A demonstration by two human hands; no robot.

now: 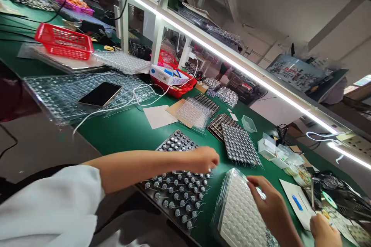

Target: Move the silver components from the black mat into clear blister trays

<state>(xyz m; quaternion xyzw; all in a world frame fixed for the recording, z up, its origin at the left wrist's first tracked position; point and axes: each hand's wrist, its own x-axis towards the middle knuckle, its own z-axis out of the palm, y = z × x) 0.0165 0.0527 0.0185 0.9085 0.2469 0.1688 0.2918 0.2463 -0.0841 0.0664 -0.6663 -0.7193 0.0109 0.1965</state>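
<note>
My left hand [202, 159], at the end of a white sleeve, is closed over a dark board [181, 200] set with rows of small round silver-topped parts with thin wire leads. Whatever its curled fingers hold is hidden. To the right, my right hand [267, 200] pinches thumb and forefinger together at the upper edge of a whitish moulded tray [239, 212]. Something too small to make out may be between those fingertips. Clear plastic rims show around this tray, which lies right of the board.
A second filled board [240, 144] lies beyond my hands. Another person's hand [324, 230] is at lower right, near a blue strip [297, 202] and a black fan [344, 193]. Further left are a phone [100, 93], a white cable [136, 98] and a red basket [65, 42].
</note>
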